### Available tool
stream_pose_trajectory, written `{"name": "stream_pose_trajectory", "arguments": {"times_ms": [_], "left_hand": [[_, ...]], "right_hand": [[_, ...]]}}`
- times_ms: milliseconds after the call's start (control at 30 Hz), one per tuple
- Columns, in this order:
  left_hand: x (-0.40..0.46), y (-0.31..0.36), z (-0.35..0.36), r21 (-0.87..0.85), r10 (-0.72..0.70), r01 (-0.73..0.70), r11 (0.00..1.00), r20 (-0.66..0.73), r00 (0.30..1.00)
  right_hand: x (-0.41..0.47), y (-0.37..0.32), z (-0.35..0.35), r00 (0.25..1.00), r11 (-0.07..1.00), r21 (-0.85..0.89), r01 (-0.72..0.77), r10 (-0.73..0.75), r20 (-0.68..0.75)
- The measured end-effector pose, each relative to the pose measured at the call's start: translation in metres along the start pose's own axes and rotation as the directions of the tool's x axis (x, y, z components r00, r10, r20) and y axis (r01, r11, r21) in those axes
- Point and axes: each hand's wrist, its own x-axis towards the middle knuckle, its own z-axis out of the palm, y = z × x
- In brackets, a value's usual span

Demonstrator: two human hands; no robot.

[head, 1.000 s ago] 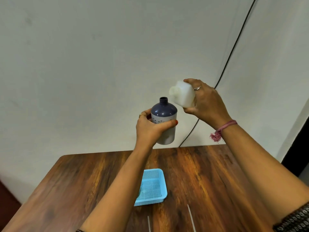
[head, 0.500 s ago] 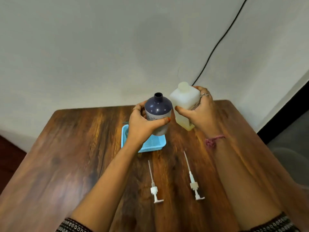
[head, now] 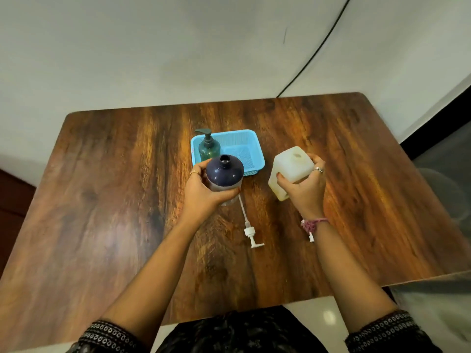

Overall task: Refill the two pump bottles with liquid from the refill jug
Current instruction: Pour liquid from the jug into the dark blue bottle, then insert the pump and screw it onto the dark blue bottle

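Note:
My left hand grips a dark blue pump bottle with an uncapped neck, held upright just in front of the blue basket. My right hand holds the white refill jug upright, to the right of the basket and apart from the bottle. A green pump bottle with its pump on stands in the basket's left side. One white pump head with its long tube lies on the table between my arms. A second pump head shows only partly beside my right wrist.
The wooden table ends against a white wall at the back. A black cable runs down the wall to the table's far right edge. The table's right edge drops to a grey floor.
The view has tilted down to the table. Both hands have lowered and moved apart: the jug went from tipped near the bottle's neck to upright on the right. The green bottle came into view.

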Motion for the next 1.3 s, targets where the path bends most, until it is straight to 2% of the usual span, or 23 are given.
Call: {"name": "stream_pose_trajectory", "arguments": {"times_ms": [233, 533, 633, 700, 733, 767, 800, 833, 867, 933, 967, 1033, 1100, 1133, 1200, 1300], "left_hand": [[-0.017, -0.057, -0.01, 0.103, -0.072, 0.067, 0.992, 0.047, 0.996], [-0.036, -0.095, -0.008, 0.096, -0.134, 0.13, 0.987, 0.035, 0.99], [-0.04, -0.103, -0.009, 0.084, -0.147, 0.144, 0.986, 0.024, 0.989], [-0.041, -0.108, -0.009, 0.093, -0.146, 0.143, 0.985, 0.033, 0.989], [-0.041, -0.109, -0.01, 0.096, -0.141, 0.137, 0.986, 0.037, 0.989], [-0.042, -0.111, -0.01, 0.094, -0.137, 0.133, 0.987, 0.04, 0.99], [-0.042, -0.112, -0.01, 0.091, -0.132, 0.128, 0.988, 0.044, 0.99], [-0.042, -0.112, -0.01, 0.092, -0.126, 0.121, 0.988, 0.049, 0.991], [-0.042, -0.113, -0.011, 0.094, -0.119, 0.113, 0.989, 0.055, 0.991], [-0.042, -0.115, -0.012, 0.096, -0.113, 0.106, 0.99, 0.071, 0.991], [-0.042, -0.116, -0.013, 0.094, -0.112, 0.104, 0.99, 0.084, 0.99], [-0.041, -0.118, -0.015, 0.1, -0.109, 0.098, 0.99, 0.118, 0.987], [-0.04, -0.119, -0.017, 0.11, -0.105, 0.09, 0.99, 0.138, 0.985], [-0.04, -0.12, -0.018, 0.114, -0.1, 0.085, 0.99, 0.139, 0.985], [-0.039, -0.121, -0.019, 0.128, -0.093, 0.075, 0.989, 0.143, 0.985], [-0.038, -0.121, -0.02, 0.151, -0.091, 0.069, 0.986, 0.146, 0.985]], "right_hand": [[-0.03, 0.04, 0.013, 0.995, 0.994, -0.053, -0.095, 0.096, 0.029], [-0.05, 0.056, 0.014, 0.991, 0.991, 0.002, -0.135, 0.135, 0.014], [-0.048, 0.057, 0.013, 0.99, 0.992, -0.007, -0.126, 0.126, 0.062], [-0.052, 0.061, 0.008, 0.981, 0.991, -0.047, -0.126, 0.132, 0.142], [-0.058, 0.067, 0.006, 0.983, 0.981, -0.128, -0.144, 0.157, 0.093], [-0.065, 0.071, 0.002, 0.978, 0.965, -0.173, -0.196, 0.178, -0.113], [-0.075, 0.073, -0.01, 0.938, 0.954, -0.2, -0.222, 0.153, -0.31], [-0.083, 0.076, -0.016, 0.899, 0.937, -0.279, -0.209, 0.071, -0.433], [-0.089, 0.076, -0.016, 0.926, 0.949, -0.267, -0.167, 0.058, -0.374], [-0.107, 0.069, -0.013, 0.999, 0.975, -0.222, -0.028, 0.023, -0.028], [-0.114, 0.062, -0.014, 1.0, 0.985, -0.172, 0.018, -0.014, 0.028], [-0.12, 0.054, -0.016, 0.982, 0.964, -0.196, 0.181, -0.166, 0.086], [-0.117, 0.051, -0.013, 0.914, 0.892, -0.254, 0.373, -0.306, 0.266], [-0.113, 0.055, -0.007, 0.857, 0.836, -0.291, 0.465, -0.342, 0.386], [-0.104, 0.056, 0.007, 0.731, 0.739, -0.325, 0.591, -0.319, 0.603], [-0.089, 0.059, 0.03, 0.551, 0.65, -0.294, 0.701, -0.233, 0.801]]}}
